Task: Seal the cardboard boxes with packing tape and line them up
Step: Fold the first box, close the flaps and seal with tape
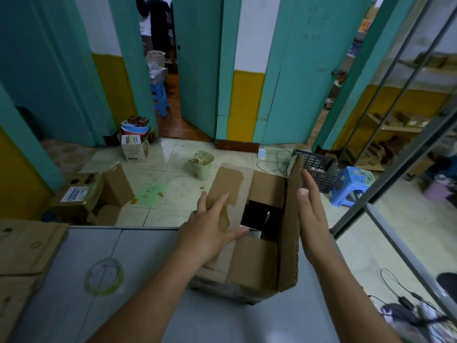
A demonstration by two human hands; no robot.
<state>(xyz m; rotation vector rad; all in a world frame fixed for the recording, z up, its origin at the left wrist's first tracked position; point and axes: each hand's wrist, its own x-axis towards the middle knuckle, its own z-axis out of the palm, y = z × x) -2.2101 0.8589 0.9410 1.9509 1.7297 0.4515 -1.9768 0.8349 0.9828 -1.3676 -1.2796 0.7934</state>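
An open cardboard box [254, 263] stands on the grey table [153, 248], at its far edge. My left hand [210, 231] lies flat on the box's left flap, which bears old brown tape, with the thumb hooked over the flap's inner edge. My right hand [312, 214] is flat, fingers together, pressed against the outside of the upright right flap [293, 219]. The box's dark inside shows between the flaps. A roll of clear packing tape [105, 276] with a greenish core lies flat on the table, to the left of my left arm.
Flattened cardboard [22, 256] covers the table's left end. On the tiled floor beyond are an open cardboard box [86, 194], a small bin [201, 162], a dark crate [317, 167] and a blue stool [351, 184]. A metal rack [395, 243] and cables [408, 303] stand to the right.
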